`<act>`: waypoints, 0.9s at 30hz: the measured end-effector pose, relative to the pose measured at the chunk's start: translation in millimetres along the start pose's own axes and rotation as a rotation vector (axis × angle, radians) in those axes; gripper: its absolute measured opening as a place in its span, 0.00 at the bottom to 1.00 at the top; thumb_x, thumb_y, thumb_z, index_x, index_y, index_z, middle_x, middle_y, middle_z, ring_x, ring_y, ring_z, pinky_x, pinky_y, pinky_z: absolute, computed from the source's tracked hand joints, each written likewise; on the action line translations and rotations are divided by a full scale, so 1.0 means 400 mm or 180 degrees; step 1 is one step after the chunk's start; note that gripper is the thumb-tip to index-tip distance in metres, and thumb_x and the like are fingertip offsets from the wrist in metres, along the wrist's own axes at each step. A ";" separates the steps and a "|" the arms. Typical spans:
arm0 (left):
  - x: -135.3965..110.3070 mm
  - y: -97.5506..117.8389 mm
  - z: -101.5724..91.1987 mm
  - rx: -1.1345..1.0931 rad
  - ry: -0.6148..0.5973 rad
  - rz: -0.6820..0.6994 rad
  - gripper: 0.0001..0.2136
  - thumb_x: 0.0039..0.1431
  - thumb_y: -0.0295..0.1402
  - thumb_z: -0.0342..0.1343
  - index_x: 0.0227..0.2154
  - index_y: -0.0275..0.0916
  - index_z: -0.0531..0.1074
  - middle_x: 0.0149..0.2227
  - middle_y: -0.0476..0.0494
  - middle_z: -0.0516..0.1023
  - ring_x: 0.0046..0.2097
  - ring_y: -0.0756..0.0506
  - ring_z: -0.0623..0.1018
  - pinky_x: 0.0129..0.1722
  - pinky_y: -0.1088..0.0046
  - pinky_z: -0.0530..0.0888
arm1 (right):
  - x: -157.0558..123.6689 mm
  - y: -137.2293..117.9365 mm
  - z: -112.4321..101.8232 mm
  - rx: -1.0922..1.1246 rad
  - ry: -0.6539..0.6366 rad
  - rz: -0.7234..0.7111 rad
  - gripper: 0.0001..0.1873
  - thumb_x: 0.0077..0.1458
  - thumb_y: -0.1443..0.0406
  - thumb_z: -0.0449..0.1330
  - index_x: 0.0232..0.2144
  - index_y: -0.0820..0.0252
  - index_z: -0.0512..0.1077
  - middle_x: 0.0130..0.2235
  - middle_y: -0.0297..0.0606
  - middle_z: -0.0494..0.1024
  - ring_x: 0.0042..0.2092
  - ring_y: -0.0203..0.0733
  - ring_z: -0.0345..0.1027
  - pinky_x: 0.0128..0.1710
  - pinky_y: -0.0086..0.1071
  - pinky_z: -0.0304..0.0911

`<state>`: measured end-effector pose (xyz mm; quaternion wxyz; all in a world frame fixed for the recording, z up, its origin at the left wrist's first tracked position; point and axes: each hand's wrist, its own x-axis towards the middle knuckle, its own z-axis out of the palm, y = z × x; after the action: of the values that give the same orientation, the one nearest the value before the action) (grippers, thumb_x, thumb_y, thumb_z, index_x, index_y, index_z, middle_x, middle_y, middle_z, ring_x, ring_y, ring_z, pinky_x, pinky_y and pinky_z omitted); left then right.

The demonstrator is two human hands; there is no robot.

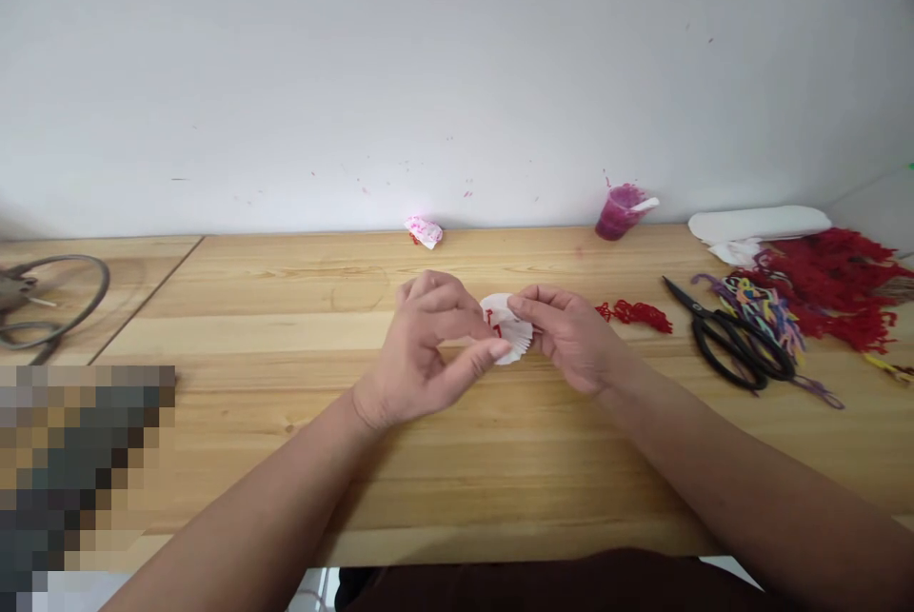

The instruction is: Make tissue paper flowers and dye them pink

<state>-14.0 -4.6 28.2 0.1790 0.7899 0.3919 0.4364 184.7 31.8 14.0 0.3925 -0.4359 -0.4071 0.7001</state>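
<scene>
Wooden table (457,488); round white pleated piece (511,325), red marks (498,332); right hand (575,338) pinching edge; left hand (434,341) alongside, grip unclear

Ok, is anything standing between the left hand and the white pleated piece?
Nothing visible does: the left hand overlaps the white pleated piece in view, though contact can't be confirmed. The right hand holds the piece's right edge; the black scissors lie farther right, clear of both hands.
</scene>
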 end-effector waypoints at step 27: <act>0.006 -0.007 0.021 -0.0449 -0.0185 -0.1272 0.08 0.61 0.34 0.60 0.26 0.42 0.77 0.30 0.50 0.80 0.38 0.45 0.76 0.47 0.64 0.67 | -0.015 0.016 0.005 -0.1052 0.0140 -0.1063 0.15 0.53 0.52 0.72 0.28 0.56 0.79 0.29 0.33 0.79 0.32 0.37 0.69 0.35 0.33 0.64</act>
<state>-7.6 -0.4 23.3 0.3281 0.6942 0.5039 0.3956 183.5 23.7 10.6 0.4349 -0.4360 -0.5740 0.5397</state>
